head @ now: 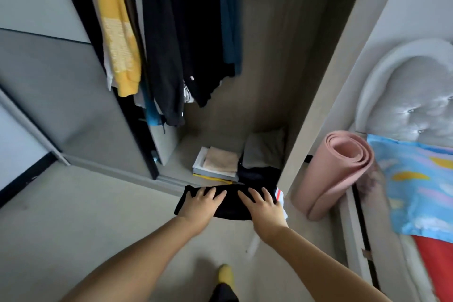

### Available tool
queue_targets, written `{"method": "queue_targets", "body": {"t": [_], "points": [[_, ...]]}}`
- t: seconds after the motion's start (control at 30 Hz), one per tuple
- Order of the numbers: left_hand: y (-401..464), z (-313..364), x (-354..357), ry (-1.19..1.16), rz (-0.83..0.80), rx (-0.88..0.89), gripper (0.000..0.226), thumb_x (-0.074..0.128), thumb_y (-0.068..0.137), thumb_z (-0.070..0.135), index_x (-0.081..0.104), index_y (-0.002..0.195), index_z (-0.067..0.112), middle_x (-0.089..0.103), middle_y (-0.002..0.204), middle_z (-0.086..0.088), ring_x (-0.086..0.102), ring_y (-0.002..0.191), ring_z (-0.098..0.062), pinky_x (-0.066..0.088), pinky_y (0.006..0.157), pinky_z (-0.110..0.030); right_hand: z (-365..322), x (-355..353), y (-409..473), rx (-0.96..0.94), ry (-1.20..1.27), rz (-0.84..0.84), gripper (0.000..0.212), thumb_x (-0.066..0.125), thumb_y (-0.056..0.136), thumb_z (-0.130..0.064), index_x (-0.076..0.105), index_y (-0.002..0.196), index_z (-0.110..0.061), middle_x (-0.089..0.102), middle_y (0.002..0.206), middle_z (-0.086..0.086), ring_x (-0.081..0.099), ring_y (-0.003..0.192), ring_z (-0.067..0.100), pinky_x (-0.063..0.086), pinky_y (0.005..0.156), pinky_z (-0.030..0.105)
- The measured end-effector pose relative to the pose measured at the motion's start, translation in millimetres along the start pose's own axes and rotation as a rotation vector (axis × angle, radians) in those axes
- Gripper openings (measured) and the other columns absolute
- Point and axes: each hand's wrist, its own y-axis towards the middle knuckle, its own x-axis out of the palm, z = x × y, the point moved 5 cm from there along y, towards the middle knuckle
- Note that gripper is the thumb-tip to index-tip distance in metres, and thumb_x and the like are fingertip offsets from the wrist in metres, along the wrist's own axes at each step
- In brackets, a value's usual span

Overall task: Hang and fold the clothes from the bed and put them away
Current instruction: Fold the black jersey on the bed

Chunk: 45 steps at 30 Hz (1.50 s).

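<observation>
An open wardrobe [269, 68], garments hung, folded stacks [220, 162] on its floor — left hand [201, 203] and right hand [262, 206] grip a folded black garment [230, 201] just outside, seemingly atop white cloth; stowing remains.

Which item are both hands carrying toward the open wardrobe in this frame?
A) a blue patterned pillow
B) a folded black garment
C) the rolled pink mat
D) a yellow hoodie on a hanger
B: the left hand and right hand both lie on top of a folded black garment, held in front of the wardrobe floor, where other folded clothes are stacked.
</observation>
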Motion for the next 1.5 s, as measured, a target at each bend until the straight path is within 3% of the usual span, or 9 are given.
{"method": "queue_targets", "body": {"t": [0.23, 0.47, 0.63, 0.73, 0.93, 1.13, 1.27, 1.37, 1.5], "points": [[130, -55, 32, -0.014, -0.085, 0.007, 0.084, 0.050, 0.087, 0.000, 0.005, 0.153, 0.027, 0.021, 0.154, -0.006, 0.026, 0.138, -0.032, 0.034, 0.105, -0.053, 11, 24, 139, -0.001, 0.067, -0.078, 0.088, 0.048, 0.088, -0.003, -0.003, 0.152, -0.038, 0.005, 0.160, -0.004, 0.002, 0.147, 0.031, 0.022, 0.112, 0.050], [258, -122, 62, -0.011, -0.057, 0.033, 0.079, 0.046, 0.089, 0.003, 0.008, 0.153, 0.028, 0.024, 0.153, -0.005, 0.032, 0.135, -0.030, 0.037, 0.103, -0.048, 11, 37, 281, -0.008, 0.068, -0.108, 0.091, 0.051, 0.086, -0.001, -0.001, 0.152, -0.036, 0.007, 0.160, -0.001, 0.004, 0.147, 0.033, 0.022, 0.112, 0.053], [364, -161, 121, 0.056, 0.010, 0.087, 0.078, 0.045, 0.089, 0.006, 0.007, 0.152, 0.029, 0.014, 0.158, -0.005, 0.027, 0.138, -0.030, 0.031, 0.107, -0.048, 13, 87, 397, 0.018, 0.038, -0.109, 0.083, 0.048, 0.092, -0.006, 0.000, 0.152, -0.038, 0.008, 0.160, -0.001, 0.004, 0.147, 0.032, 0.014, 0.112, 0.059], [443, -183, 162, 0.111, 0.052, 0.103, 0.079, 0.046, 0.091, 0.006, 0.002, 0.153, 0.028, 0.008, 0.159, -0.007, 0.021, 0.141, -0.031, 0.027, 0.110, -0.051, 22, 126, 478, 0.043, 0.016, -0.018, 0.075, 0.045, 0.096, -0.012, 0.003, 0.152, -0.038, 0.010, 0.160, -0.001, 0.007, 0.147, 0.031, 0.027, 0.110, 0.054], [584, -204, 235, 0.111, 0.124, 0.088, 0.084, 0.047, 0.092, 0.008, -0.008, 0.152, 0.031, -0.001, 0.161, -0.004, 0.005, 0.147, -0.028, 0.015, 0.115, -0.055, 51, 205, 603, 0.123, 0.045, 0.117, 0.080, 0.052, 0.092, -0.021, 0.001, 0.152, -0.036, 0.008, 0.160, 0.002, 0.005, 0.146, 0.034, 0.028, 0.107, 0.056], [651, -188, 370, 0.088, 0.251, 0.137, 0.085, 0.045, 0.094, 0.008, -0.014, 0.146, 0.040, -0.011, 0.160, 0.000, 0.000, 0.146, -0.038, 0.012, 0.110, -0.065, 55, 343, 653, 0.246, 0.030, 0.058, 0.080, 0.044, 0.097, -0.017, -0.013, 0.149, -0.039, -0.018, 0.159, 0.009, -0.016, 0.142, 0.047, 0.001, 0.104, 0.073], [655, -176, 434, -0.059, 0.133, 0.027, 0.087, 0.041, 0.099, 0.028, -0.038, 0.128, 0.048, -0.034, 0.148, 0.008, -0.014, 0.146, -0.033, 0.008, 0.109, -0.066, 52, 393, 652, 0.242, 0.000, 0.058, 0.095, 0.049, 0.092, -0.009, -0.024, 0.145, -0.040, -0.031, 0.154, 0.013, -0.026, 0.136, 0.051, -0.010, 0.097, 0.076], [658, -174, 436, -0.042, 0.047, 0.019, 0.099, 0.046, 0.098, 0.026, -0.048, 0.119, 0.048, -0.037, 0.151, 0.007, -0.022, 0.144, -0.031, 0.004, 0.108, -0.068, 54, 396, 656, 0.237, 0.024, -0.021, 0.107, 0.054, 0.085, -0.003, -0.026, 0.143, -0.041, -0.038, 0.151, 0.010, -0.033, 0.134, 0.049, -0.014, 0.095, 0.076], [641, -174, 399, 0.041, -0.202, 0.044, 0.105, 0.056, 0.089, 0.009, -0.029, 0.142, 0.040, -0.031, 0.155, 0.001, -0.022, 0.144, -0.030, 0.001, 0.107, -0.070, 57, 368, 643, 0.165, 0.057, -0.260, 0.101, 0.056, 0.088, -0.014, -0.022, 0.146, -0.041, -0.040, 0.150, 0.003, -0.033, 0.137, 0.041, -0.011, 0.103, 0.071]]}}
